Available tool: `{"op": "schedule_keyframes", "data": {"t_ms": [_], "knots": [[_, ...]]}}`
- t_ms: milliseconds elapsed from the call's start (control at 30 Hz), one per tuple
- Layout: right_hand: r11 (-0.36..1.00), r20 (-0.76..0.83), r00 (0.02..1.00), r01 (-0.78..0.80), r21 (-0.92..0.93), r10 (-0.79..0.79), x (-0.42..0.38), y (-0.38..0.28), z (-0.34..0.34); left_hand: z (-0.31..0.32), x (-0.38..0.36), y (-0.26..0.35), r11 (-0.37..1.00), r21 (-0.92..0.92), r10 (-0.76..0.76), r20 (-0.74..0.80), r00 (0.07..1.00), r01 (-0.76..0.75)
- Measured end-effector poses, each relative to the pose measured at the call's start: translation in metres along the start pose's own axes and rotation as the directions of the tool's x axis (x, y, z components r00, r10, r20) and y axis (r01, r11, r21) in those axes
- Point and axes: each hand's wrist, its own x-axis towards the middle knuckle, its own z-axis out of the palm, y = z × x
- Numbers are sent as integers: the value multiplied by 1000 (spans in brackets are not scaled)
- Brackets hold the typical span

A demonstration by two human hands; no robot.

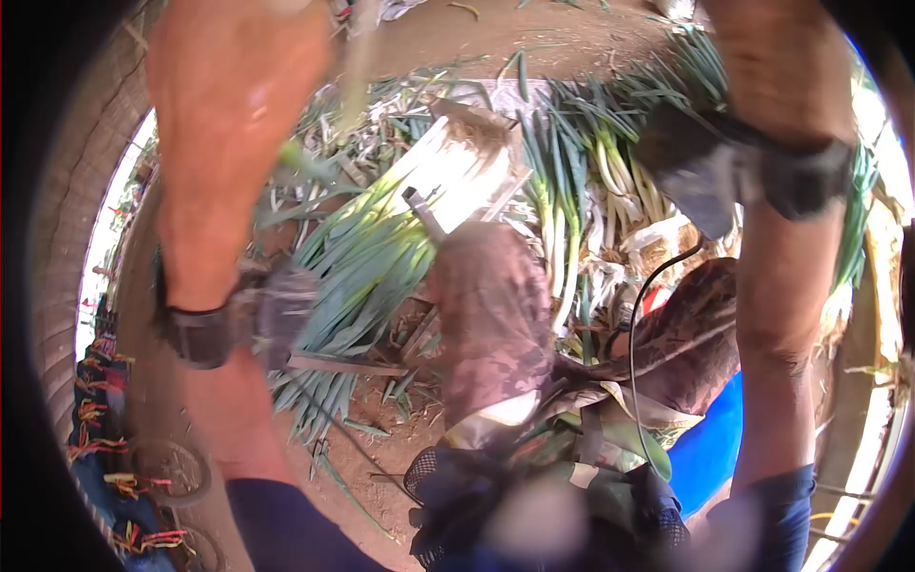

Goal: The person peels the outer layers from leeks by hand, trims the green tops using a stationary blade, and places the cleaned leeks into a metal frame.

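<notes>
My left hand (238, 86) is raised close to the camera at the upper left, blurred, its fingers cut off by the top edge. A blurred pale stalk (358, 67) hangs beside it; I cannot make out whether the hand holds it. At the upper right, the back of my right hand (777, 62) shows only in part, its fingers out of view. Between and beyond my arms, a bundle of long green onions (381, 238) lies with bright white stems on a small stand (486, 124). More green onions (562, 181) lie to its right.
My knee in patterned trousers (491, 315) is beside the stand. Loose leaves and peeled skins (658, 238) litter the dirt ground. A blue object (710, 443) sits under me at the right. A black cable (634, 343) hangs before my lap. Bicycle wheels (172, 472) appear lower left.
</notes>
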Motion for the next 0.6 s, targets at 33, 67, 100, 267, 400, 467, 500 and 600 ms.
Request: {"op": "schedule_keyframes", "data": {"t_ms": [33,67,100,267,400,467,500,600], "knots": [[993,19,996,-84,84,83,4,18,4,-5,-2,-12,938,-188,-252,215,944,293],[963,72,981,-192,189,181,5,41,4,-6,-15,-35,974,-142,-146,205,968,177],[838,362,894,-399,372,264,-5,75,-18,-3,-37,-62,992,-103,-47,203,978,69],[660,-75,668,-744,-109,741,-123,223,-98,10,-158,-129,958,285,-164,584,795,-11],[399,-106,385,-891,215,917,-264,302,-158,56,-254,-108,953,302,-260,849,461,-17],[251,-204,190,-908,335,960,-297,312,-147,94,-283,-82,954,296,-296,916,271,42],[181,-266,105,-943,279,958,-302,312,-138,114,-293,-68,957,280,-290,936,198,81],[102,-219,63,-980,172,974,-319,342,-128,172,-317,-29,956,160,-216,950,226,246]]}}
